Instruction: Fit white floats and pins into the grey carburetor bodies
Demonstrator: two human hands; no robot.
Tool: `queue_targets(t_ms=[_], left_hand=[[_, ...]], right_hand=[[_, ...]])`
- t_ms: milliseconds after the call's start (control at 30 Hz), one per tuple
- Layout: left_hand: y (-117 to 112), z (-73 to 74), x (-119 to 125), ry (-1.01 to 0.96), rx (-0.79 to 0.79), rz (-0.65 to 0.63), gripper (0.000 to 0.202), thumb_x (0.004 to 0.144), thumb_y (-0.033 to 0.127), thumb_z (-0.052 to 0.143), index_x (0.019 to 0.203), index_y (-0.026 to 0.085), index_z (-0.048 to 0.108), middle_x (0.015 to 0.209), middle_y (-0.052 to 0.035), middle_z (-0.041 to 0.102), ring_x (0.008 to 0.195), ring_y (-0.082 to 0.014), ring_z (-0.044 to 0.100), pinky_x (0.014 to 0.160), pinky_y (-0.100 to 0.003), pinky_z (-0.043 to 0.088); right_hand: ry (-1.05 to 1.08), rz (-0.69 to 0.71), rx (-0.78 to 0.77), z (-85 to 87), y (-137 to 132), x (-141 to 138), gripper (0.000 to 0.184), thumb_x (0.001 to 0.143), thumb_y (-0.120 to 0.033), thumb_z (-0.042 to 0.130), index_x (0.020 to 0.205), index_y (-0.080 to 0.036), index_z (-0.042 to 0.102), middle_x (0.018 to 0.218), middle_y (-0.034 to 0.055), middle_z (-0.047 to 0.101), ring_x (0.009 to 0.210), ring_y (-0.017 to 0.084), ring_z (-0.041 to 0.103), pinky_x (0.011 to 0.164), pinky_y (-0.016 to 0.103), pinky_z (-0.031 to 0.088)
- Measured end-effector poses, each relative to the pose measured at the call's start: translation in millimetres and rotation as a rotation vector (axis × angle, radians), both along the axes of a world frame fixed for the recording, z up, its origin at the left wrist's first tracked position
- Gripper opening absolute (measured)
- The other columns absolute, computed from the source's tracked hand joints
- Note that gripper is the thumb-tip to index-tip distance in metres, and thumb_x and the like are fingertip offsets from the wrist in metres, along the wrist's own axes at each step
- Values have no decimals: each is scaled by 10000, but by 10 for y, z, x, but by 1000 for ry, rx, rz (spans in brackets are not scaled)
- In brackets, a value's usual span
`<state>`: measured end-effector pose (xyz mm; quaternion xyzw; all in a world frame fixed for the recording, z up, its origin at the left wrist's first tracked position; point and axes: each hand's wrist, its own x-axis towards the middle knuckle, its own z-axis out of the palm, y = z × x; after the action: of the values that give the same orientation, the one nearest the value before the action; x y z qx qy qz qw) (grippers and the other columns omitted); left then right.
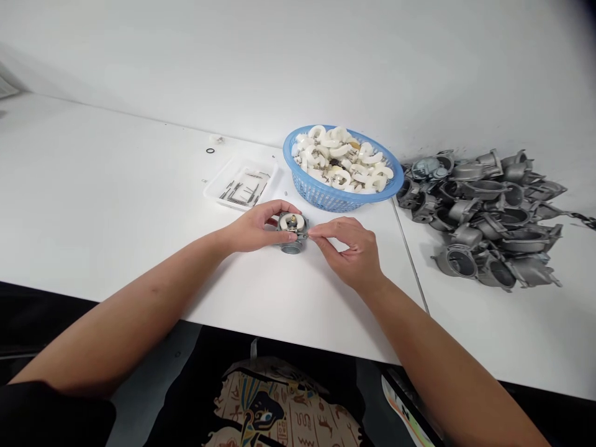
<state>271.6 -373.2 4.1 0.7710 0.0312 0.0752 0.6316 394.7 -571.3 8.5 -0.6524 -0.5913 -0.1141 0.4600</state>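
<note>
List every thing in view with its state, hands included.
Left hand: gripping metal part
Metal part: held
White curved piece: inside metal part
Right hand: fingers pinched at part's edge, contents unclear
Blue basket: heaped
White tray: uncovered, holding thin pieces
Metal housings: piled
Black ring: loose

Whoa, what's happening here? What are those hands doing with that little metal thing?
A person's left hand is holding a small grey metal part with a curved white piece on top. The right hand has its fingertips at the part's edge; whether they pinch something tiny is hard to tell. Behind are a tray of thin pieces and a blue basket of white pieces. More metal parts are piled to the right.
</note>
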Motion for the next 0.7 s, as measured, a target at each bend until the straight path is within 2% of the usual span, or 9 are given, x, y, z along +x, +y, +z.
queue_targets(t_ms=[133,300,467,567,700], left_hand=[[5,-38,1,-3,-37,-12,547,780,392,815,1233,168,605,1131,-122,663,929,-192,630,799,-375,544],[1,-39,-19,-70,73,-9,512,800,353,806,1251,192,625,1296,-140,634,1180,-260,593,998,-444,506],[-18,-23,-22,-126,116,-18,492,807,324,798,1253,203,628,1323,-123,636,1249,-261,573,1131,-470,411],[-14,-17,-20,-121,134,-11,499,807,324,791,1263,203,627,1320,-121,640,1231,-259,583,1141,-481,393],[2,-7,-22,-90,138,-14,519,800,329,790,1283,215,638,1324,-120,638,1162,-246,603,1074,-469,454]], right_hand=[[-13,-38,1,5,2,-12,128,908,-175,669,948,-278,733,870,-22,770,811,189,709,822,377,531],[-5,-33,-49,9,3,-53,143,906,-156,644,914,-273,726,842,-37,765,812,184,710,840,380,520],[14,-5,-37,-4,-2,-70,155,894,-124,652,927,-262,715,857,-42,761,820,167,698,849,368,521],[75,5,-44,-7,-5,-70,125,904,-157,649,949,-255,712,893,-19,761,816,176,691,804,356,548],[126,-5,-63,-4,-8,-73,118,892,-165,648,954,-245,708,878,-13,749,795,168,674,756,336,553]])
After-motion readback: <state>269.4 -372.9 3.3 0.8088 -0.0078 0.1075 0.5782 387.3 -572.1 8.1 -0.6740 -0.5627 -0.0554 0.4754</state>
